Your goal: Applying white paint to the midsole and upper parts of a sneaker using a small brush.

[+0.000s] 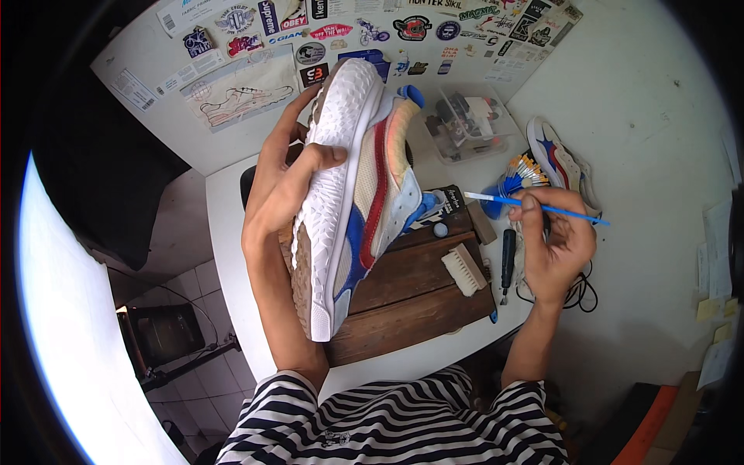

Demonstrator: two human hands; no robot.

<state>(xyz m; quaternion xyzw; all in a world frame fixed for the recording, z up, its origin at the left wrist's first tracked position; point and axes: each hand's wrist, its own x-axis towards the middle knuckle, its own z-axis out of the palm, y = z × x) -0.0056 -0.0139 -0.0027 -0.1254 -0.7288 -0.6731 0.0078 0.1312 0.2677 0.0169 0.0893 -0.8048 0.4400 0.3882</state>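
My left hand (283, 186) grips a sneaker (372, 186) around its sole, with the thumb lying on the white sidewall. The shoe is raised and turned on its side, toe toward me; its upper mixes cream mesh, red, blue and pale grey panels. Between the thumb and fingers of my right hand (554, 240) is a thin blue paintbrush (542, 207). Its whitish tip points left toward the shoe, apart from it. A second sneaker (559, 159) in similar colours stands at the back right of the table.
Below the shoe lies a dark wooden board (418, 310) bearing a scrub brush (463, 270). Beside it is a black pen-shaped tool (508, 260). Behind are a blue cup of brushes (523, 177) and a clear plastic box (469, 124). Stickers cover the back wall (465, 70).
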